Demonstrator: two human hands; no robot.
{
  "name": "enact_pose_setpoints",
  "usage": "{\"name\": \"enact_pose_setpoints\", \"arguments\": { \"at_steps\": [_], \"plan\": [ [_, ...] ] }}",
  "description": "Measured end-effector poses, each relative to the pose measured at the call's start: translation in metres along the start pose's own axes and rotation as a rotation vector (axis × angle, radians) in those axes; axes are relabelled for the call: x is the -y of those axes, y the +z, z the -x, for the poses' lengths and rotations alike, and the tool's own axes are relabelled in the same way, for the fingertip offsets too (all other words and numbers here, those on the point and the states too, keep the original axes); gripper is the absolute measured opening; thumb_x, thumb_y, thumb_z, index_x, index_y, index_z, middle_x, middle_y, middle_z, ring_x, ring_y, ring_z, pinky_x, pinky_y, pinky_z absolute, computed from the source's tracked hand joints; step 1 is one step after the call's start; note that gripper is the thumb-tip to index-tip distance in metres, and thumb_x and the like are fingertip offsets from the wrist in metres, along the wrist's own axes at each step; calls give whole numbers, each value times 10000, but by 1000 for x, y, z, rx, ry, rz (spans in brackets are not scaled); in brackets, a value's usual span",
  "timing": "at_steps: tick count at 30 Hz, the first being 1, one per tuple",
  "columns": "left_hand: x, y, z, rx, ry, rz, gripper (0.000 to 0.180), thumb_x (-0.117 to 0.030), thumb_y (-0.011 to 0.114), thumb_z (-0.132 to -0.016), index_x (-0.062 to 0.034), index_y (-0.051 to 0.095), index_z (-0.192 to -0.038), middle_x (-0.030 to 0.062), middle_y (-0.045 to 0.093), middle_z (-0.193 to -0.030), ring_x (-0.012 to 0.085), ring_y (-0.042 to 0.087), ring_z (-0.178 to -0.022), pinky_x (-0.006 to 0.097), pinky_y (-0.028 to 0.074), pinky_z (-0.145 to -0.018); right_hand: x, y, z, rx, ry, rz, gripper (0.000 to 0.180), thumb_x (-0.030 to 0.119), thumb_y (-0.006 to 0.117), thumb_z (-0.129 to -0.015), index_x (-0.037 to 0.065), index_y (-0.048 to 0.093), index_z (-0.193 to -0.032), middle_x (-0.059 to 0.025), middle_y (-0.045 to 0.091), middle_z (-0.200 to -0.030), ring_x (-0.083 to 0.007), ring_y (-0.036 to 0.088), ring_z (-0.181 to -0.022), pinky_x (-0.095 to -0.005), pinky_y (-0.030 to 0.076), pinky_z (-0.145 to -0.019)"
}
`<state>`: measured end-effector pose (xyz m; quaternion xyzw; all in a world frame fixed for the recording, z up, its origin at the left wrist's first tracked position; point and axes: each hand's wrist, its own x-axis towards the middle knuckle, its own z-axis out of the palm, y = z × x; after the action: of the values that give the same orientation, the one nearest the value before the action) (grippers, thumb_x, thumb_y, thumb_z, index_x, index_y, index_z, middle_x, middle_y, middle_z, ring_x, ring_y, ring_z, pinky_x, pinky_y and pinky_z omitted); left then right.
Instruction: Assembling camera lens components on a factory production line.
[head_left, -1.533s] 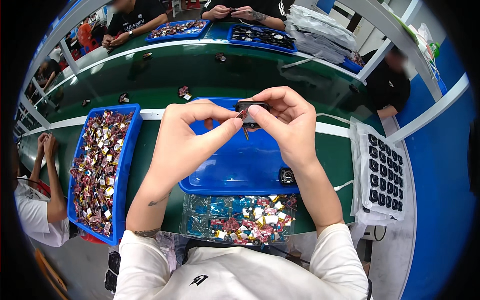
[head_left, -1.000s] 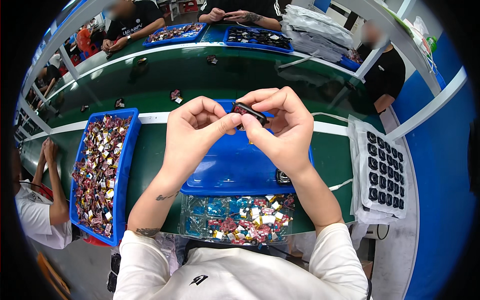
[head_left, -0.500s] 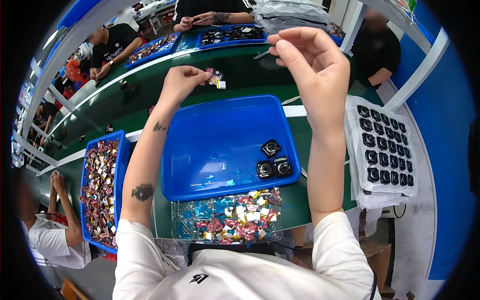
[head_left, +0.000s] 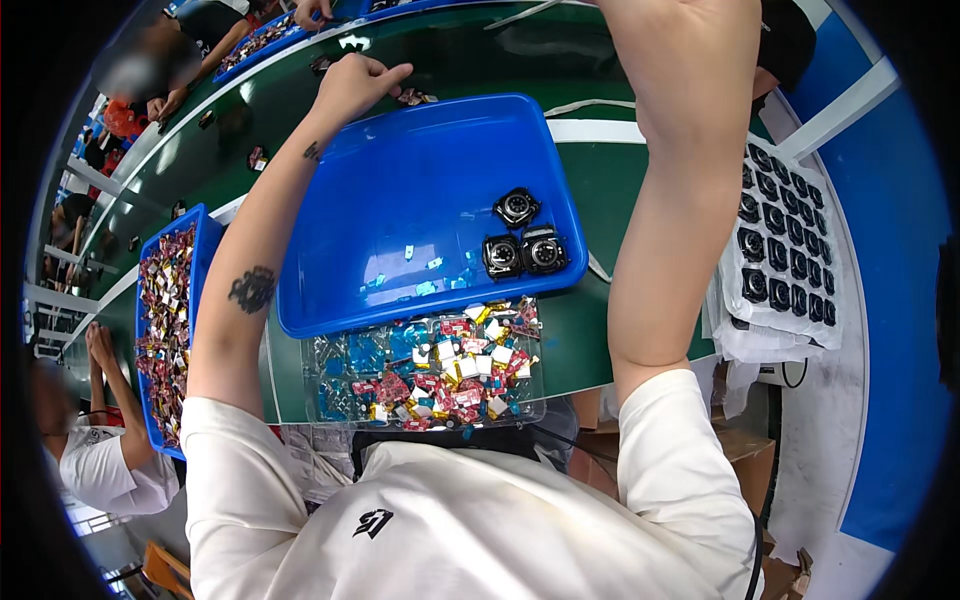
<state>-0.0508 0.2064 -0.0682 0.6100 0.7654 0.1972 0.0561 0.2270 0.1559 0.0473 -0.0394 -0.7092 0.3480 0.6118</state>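
My left hand (head_left: 357, 88) is over the far rim of the blue tray (head_left: 350, 210), fingers drawn together. At the fingertips is a small circuit board (head_left: 416, 97), seemingly pinched, its grip partly hidden. My right hand (head_left: 690, 12) is raised at the top edge, where the picture cuts off its fingers. Inside the tray's right corner sit three black camera-like housings with round dials (head_left: 517, 207), beside scraps of blue film (head_left: 428, 263). Nearer me, a clear plastic tray (head_left: 330, 400) bears many small red boards with white and yellow parts (head_left: 465, 370).
A long blue bin (head_left: 165, 330) of similar boards stands left. White stacked trays of black housings (head_left: 785, 235) are at right, by a white frame post (head_left: 850, 110). Across the green belt (head_left: 480, 60) a co-worker's hand (head_left: 312, 12) shows; other people sit at left.
The view has tipped, so the scene sits higher. My left hand and the board are closer to the tray's far rim. My right hand's fingers have left the picture at the top.
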Motion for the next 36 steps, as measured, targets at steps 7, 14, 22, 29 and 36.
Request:
{"name": "enact_pose_setpoints", "arguments": {
  "at_steps": [7, 14, 22, 29, 36],
  "plan": [
    [-59, -45, 195, 145, 428, 221, 214, -230, 735, -742, -27, 682, -700, 102, 604, -581, 232, 588, -508, 318, 451, -495, -22, 18, 1, 51, -122, 4, 172, 123, 536, -933, -28, 616, -940, -95, 662, -737, -120, 641, -652, -198, 520, -588],
    [-36, -37, 271, 346, 378, 62, 163, -170, 732, -735, -15, 682, -738, 119, 636, -642, 263, 613, -571, 344, 479, -524, -3, 29, 1, 294, 99, 60, 160, 98, 572, -905, -43, 601, -977, -93, 653, -745, -119, 631, -682, -204, 510, -613],
    [-62, -95, 236, 56, 227, 669, 122, -14, 746, -721, 33, 663, -797, 67, 670, -717, 82, 622, -642, 187, 470, -568, 1, 39, 12, 1109, 135, 124, 253, 181, 737, -747, -24, 646, -863, -133, 657, -793, -233, 643, -733, -311, 506, -690],
    [-73, -116, 222, -99, 267, 947, 99, -14, 677, -807, 42, 676, -889, 95, 685, -770, 103, 641, -668, 190, 488, -561, 13, 36, 13, 733, 39, 125, 91, 85, 677, -737, 2, 655, -768, -134, 645, -724, -271, 630, -663, -319, 494, -614],
    [-55, -98, 205, -364, 388, 737, 70, -23, 696, -781, 9, 680, -841, 87, 685, -765, 123, 648, -663, 215, 500, -564, 3, 52, 14, 614, -48, 274, 77, 75, 678, -768, 4, 649, -764, -106, 620, -689, -220, 596, -601, -297, 463, -553]
  ]
}}
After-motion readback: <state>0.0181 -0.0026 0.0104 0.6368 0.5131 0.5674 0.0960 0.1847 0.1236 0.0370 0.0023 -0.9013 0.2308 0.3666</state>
